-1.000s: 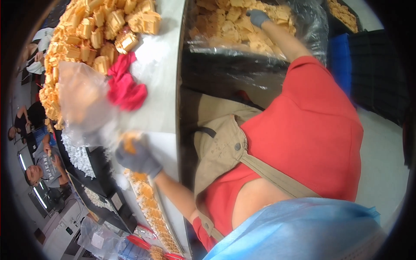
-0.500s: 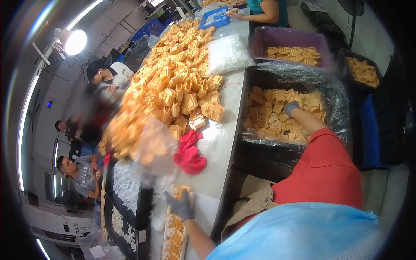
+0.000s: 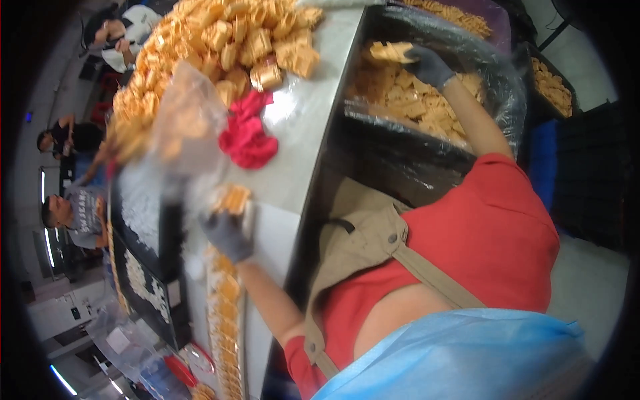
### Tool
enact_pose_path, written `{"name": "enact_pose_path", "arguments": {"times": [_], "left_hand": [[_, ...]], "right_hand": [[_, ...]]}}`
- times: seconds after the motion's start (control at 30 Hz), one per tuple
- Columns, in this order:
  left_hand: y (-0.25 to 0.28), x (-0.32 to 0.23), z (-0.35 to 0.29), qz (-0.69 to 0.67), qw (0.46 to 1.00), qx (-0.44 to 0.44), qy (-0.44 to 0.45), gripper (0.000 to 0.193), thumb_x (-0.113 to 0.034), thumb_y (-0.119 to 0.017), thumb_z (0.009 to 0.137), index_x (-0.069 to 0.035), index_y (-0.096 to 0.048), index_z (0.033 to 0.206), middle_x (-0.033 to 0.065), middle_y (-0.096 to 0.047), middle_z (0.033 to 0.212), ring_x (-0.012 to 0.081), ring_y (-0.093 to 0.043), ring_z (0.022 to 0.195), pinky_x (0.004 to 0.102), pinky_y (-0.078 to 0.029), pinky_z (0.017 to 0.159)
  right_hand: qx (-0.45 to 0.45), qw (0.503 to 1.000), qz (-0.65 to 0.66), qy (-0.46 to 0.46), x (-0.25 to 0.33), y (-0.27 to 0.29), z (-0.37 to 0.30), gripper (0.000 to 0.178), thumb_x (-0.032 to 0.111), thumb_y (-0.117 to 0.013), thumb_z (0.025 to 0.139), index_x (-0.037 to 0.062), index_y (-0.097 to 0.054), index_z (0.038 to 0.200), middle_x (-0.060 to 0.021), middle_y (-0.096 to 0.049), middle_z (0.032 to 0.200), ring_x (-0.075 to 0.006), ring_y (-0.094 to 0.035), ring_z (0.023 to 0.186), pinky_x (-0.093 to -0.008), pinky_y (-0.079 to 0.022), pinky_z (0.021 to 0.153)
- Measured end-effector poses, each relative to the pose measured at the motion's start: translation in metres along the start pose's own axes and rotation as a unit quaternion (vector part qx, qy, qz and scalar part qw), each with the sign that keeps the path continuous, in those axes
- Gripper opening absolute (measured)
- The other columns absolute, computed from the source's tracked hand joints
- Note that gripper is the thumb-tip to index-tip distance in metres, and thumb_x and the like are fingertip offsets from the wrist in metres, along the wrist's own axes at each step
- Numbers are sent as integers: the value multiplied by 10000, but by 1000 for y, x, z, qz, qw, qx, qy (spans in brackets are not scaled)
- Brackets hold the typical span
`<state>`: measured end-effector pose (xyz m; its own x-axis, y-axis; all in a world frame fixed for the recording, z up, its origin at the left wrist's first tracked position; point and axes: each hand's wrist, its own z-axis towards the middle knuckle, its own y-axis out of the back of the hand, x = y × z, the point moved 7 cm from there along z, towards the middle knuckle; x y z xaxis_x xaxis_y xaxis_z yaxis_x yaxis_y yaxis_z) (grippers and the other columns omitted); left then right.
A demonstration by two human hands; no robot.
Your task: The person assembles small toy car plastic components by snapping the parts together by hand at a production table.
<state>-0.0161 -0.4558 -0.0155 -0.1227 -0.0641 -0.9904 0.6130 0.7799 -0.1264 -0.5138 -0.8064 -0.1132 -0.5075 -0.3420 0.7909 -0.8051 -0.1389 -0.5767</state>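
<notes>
My right hand, in a grey glove, grips a flat yellow-orange plastic part by one end. It is raised over a plastic-lined black bin holding many similar parts. My left hand, gloved in grey too, is low over a long row of orange parts lying along the table. One orange part shows just past its fingertips. Motion blur smears the left fingers, so whether they grip this part is unclear.
A big heap of orange parts covers the far table. Beside it lie a red cloth and a clear plastic bag. Black trays of small white pieces stand at left. Co-workers, including one in grey, are across the table.
My right hand has come up from the pile in the bin with a flat orange part in its fingers. My left hand remains at the row. The whole view has shifted.
</notes>
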Motion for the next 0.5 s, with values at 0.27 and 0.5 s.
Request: {"name": "enact_pose_path", "arguments": {"times": [0.27, 0.5], "left_hand": [[5, 27, 13, -10, 998, 11, 56, 740, 66, -579, 734, -29, -225, 1377, 147, -529, 1066, 225, -577, 837, 334, -533, 699], [13, 29, 16, -75, 994, 4, 81, 748, 16, -611, 772, 16, -159, 1367, 165, -555, 1023, 237, -612, 819, 349, -552, 676]], "right_hand": [[177, 975, 16, -131, -83, -189, -34, 348, 95, -586, 814, -17, -488, 1128, -109, -560, 1062, -208, -582, 982, -315, -505, 865], [225, 969, -90, -56, -151, -327, -59, 326, 103, -563, 851, -31, -473, 1133, -146, -551, 1100, -249, -572, 1020, -339, -499, 897]]}}
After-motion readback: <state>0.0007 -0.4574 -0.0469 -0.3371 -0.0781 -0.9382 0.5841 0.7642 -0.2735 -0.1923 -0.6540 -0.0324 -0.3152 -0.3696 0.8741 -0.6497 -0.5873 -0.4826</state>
